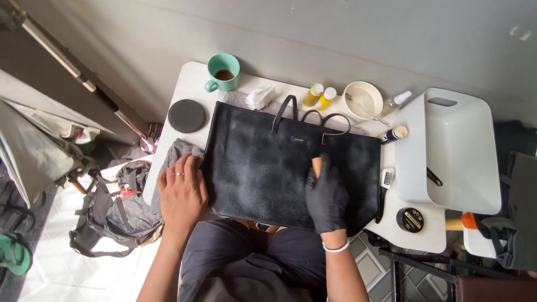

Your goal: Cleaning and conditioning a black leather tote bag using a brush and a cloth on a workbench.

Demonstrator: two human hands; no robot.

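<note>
Head view: a big black bag [279, 168] lies flat in the middle of the white counter [190, 84]. The gloved right hand [326, 196] presses a small tan thing [316, 166] on it. The bare left hand [182, 190] rests flat on the bag's left edge, fingers spread.

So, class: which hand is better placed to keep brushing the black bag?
Probably the right hand: gloved, it grips a wooden-handled tool on the black bag. The bare left hand rests at its edge on grey cloth.

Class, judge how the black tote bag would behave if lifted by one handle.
The bag lies flat and thin, so it probably hangs floppy. It looks empty, likely light. Its handles flop over, suggesting soft material.
</note>
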